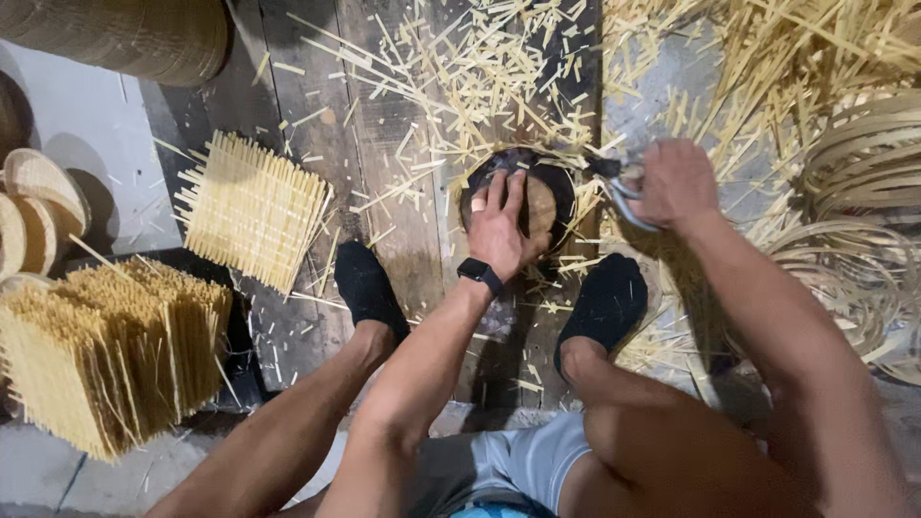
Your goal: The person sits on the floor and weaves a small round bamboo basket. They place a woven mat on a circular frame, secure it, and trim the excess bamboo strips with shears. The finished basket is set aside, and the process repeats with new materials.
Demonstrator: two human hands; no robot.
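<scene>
My left hand (501,223) presses flat on a small round woven bamboo disc (540,206) that lies in a dark round mould (499,165) on the wooden floor. A black watch sits on that wrist. My right hand (676,182) grips a pair of shears (614,177) with pale handles at the disc's right edge, the blades against the rim. My feet in black socks rest on either side below the disc.
A square woven bamboo mat (251,209) lies at the left, with a stack of such mats (106,350) at lower left. Cut bamboo slivers (480,77) cover the boards. Coiled bamboo hoops (868,182) lie at right, round woven lids (34,206) far left.
</scene>
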